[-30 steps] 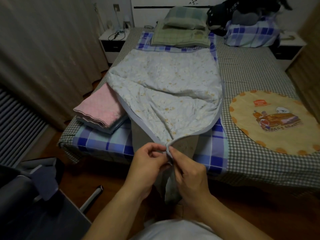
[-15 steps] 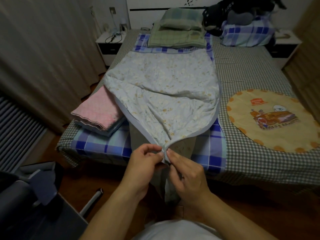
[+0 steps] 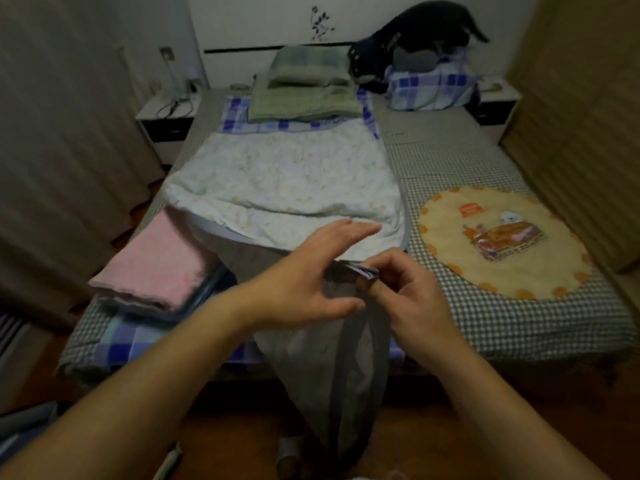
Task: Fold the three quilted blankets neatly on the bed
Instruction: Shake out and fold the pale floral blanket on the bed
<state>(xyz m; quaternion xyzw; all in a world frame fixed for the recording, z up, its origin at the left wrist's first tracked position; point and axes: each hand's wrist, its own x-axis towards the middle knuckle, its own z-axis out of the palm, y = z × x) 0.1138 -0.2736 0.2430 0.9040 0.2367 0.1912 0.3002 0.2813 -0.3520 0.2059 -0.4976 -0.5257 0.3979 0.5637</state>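
Observation:
A pale floral quilted blanket lies spread along the left half of the bed, its near end lifted so its grey underside hangs down over the foot of the bed. My right hand pinches the gathered corners of that blanket at about chest height. My left hand hovers just left of it with fingers stretched out, holding nothing. A folded pink quilted blanket rests on another folded blanket at the bed's near left corner.
A round yellow mat lies on the checked bedspread at the right. Green pillows and a blue plaid bundle with dark clothes sit by the headboard. Curtains hang at left, a wardrobe stands at right.
My left hand has let go of the blanket corners and opened. My right hand has carried the corners up and to the right, lifting the blanket's near end off the bed.

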